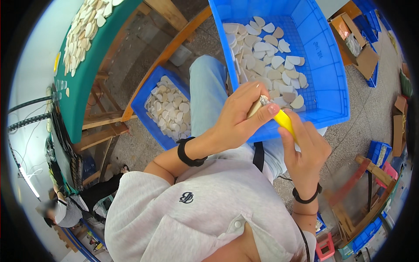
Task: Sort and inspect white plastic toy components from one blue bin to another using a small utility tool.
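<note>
My left hand is closed around a cream, flat half-round piece, mostly hidden by the fingers. My right hand grips a yellow-handled tool, its silvery, rough-looking end against the piece near my left thumb. Whether that end is a blade I cannot tell. Both hands are together over the near edge of a large blue bin. Inside the bin, many loose half-round pieces in white, cream and beige lie heaped toward its left side.
A smaller blue bin full of similar pieces stands on the floor left of my knee. At the far left, a green-topped table carries another pile. Cardboard boxes stand to the right. Another person is at lower left.
</note>
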`<action>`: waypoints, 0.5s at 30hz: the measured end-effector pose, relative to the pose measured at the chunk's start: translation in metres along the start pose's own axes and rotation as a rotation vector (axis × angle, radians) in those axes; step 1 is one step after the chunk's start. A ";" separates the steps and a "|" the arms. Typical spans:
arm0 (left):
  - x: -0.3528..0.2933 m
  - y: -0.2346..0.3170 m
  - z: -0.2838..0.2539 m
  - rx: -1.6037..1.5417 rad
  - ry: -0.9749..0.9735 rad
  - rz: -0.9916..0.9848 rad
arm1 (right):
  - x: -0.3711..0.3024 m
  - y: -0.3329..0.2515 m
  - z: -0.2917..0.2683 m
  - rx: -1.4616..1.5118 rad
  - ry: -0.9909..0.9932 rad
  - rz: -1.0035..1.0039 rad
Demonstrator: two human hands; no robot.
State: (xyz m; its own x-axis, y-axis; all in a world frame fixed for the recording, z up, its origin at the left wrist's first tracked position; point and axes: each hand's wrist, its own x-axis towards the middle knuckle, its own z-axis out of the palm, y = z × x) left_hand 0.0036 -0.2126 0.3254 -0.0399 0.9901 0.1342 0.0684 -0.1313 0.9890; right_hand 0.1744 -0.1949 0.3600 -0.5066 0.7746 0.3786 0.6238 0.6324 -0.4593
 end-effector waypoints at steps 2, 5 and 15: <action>0.000 -0.003 0.000 0.000 0.012 -0.005 | 0.001 0.000 0.001 -0.037 0.014 0.001; 0.001 -0.005 -0.001 0.090 0.022 0.027 | 0.002 0.000 0.007 -0.099 0.037 0.089; 0.011 -0.003 -0.012 -1.087 -0.228 -0.545 | -0.012 0.038 0.033 0.080 0.199 0.392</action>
State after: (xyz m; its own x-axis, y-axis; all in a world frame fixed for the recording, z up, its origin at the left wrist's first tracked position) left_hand -0.0089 -0.2023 0.3244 0.3781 0.8998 -0.2179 -0.7700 0.4363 0.4655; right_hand 0.1844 -0.1797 0.3116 -0.1119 0.9450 0.3074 0.6939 0.2957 -0.6566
